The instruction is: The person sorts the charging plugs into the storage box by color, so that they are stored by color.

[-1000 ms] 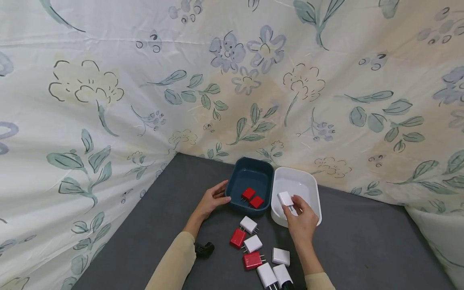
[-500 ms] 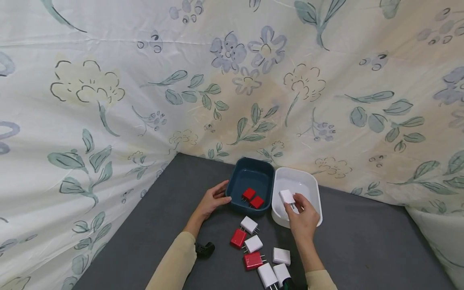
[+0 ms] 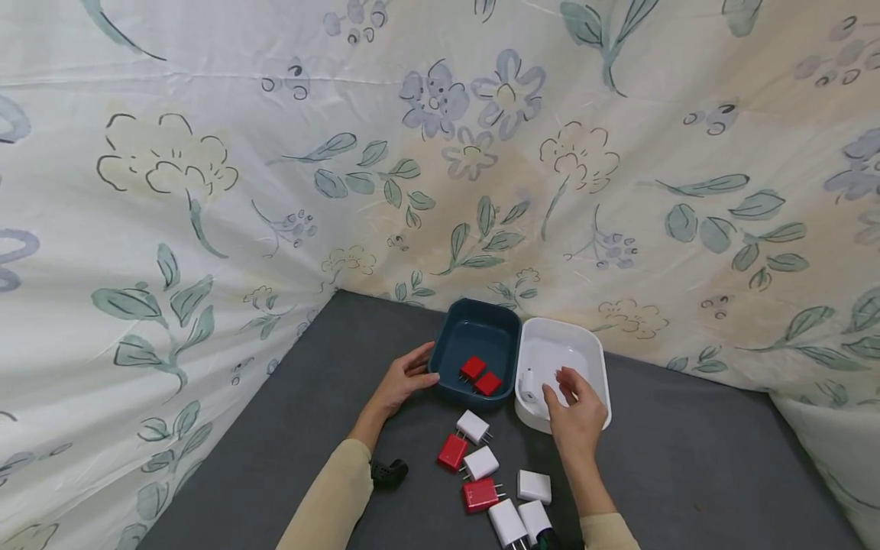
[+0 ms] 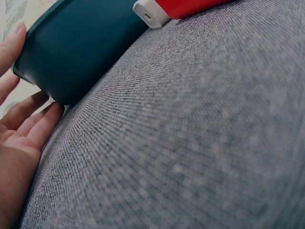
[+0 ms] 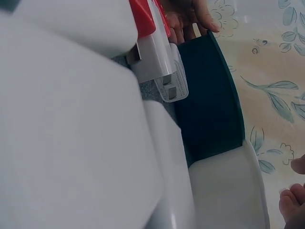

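My left hand (image 3: 399, 384) touches the left side of a dark blue bin (image 3: 474, 313), its relaxed fingers and thumb set about the near corner. Two red plug-in chargers (image 3: 488, 383) lie in this bin. Right beside it is a white bin (image 3: 596, 359), with a white plug-in charger (image 3: 528, 386) inside against the left wall. Over the white bin's near right part hovers my right hand (image 3: 576, 409); thumb and fingers are apart, with nothing between them. In the right wrist view, big white shapes block much of the scene, and only fingertips (image 5: 291, 198) show at the right edge.
Nearer than the bins, several white chargers (image 3: 480, 463) and two red chargers (image 3: 452, 452) lie on the dark grey cloth (image 3: 296, 428). A black device (image 3: 389, 474) is at the left wrist. Floral fabric (image 3: 440, 191) rises behind the bins.
My right hand has let go of the white charger, which now lies inside the white bin. The left hand stays at the blue bin.
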Tool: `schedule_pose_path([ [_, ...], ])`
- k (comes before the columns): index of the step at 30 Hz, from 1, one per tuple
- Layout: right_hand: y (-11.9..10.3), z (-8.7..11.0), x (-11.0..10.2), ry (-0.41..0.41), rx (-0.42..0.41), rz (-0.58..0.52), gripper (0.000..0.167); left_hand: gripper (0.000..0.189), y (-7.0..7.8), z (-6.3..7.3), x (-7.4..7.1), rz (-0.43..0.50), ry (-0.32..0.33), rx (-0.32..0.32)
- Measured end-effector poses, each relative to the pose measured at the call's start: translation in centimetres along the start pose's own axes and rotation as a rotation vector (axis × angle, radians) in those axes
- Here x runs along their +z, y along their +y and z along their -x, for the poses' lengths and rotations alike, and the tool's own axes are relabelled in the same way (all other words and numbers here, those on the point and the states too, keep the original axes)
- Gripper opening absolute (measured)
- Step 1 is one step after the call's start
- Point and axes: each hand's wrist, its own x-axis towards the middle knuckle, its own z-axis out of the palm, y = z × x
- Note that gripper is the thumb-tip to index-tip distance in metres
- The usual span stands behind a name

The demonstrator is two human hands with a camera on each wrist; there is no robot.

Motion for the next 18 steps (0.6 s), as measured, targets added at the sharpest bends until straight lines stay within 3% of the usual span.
schedule_pose_path([
  [18,-0.03,0.32,-0.43,-0.056,0.005,-0.038,0.038,0.069,0.09,0.01,0.04,-0.027,0.024,-0.013],
])
